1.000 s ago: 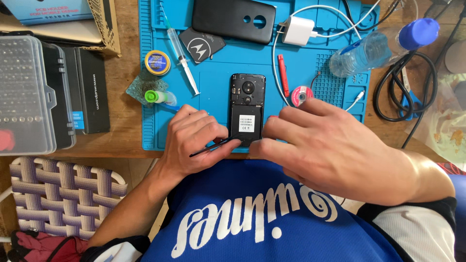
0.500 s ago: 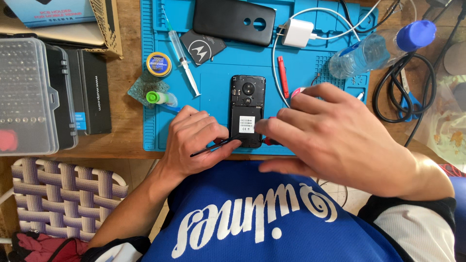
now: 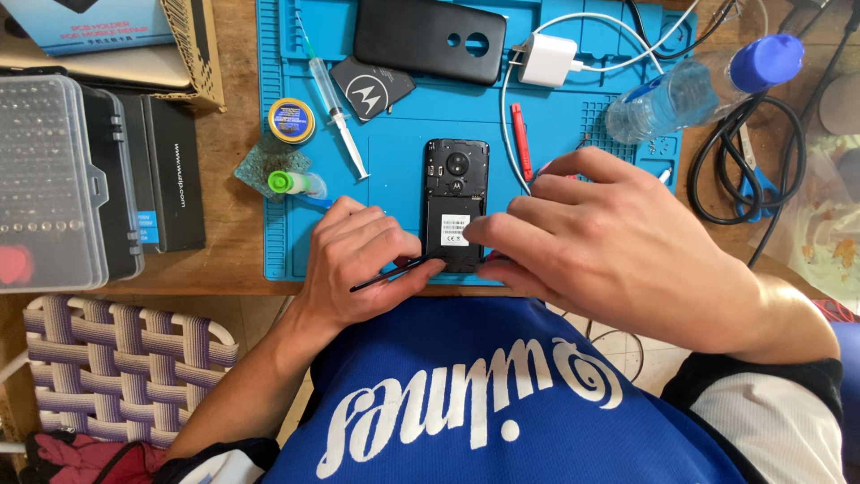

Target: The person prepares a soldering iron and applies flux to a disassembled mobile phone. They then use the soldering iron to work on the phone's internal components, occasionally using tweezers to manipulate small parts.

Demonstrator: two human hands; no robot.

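An opened black phone (image 3: 456,204) lies back-up on the blue work mat (image 3: 394,161), at the mat's near edge, its battery and camera ring showing. Both hands work at its lower end.

The left hand (image 3: 363,255) rests on the mat just left of the phone, its fingers (image 3: 387,244) curled and pressed together around a thin black pry tool (image 3: 394,272) — the tool lies almost flat, its tip touching the phone's lower left edge. The right hand (image 3: 591,237) comes in from the other side, fingers close together and bent, with the fingertips (image 3: 479,235) pressing on the phone's lower right corner; whether anything is pinched under them I cannot tell.

On the mat beyond the phone lie its black back cover (image 3: 428,38), a white charger (image 3: 548,59) with its cable, a red pry stick (image 3: 519,139), a syringe (image 3: 336,112) and a small round tin (image 3: 291,119). A plastic water bottle (image 3: 690,90) with a blue cap lies on its side at the mat's right edge — next to coiled black cable (image 3: 748,161). On the wooden worktop (image 3: 233,179) to the left sit a clear bit case (image 3: 45,179) and a black box (image 3: 175,170).
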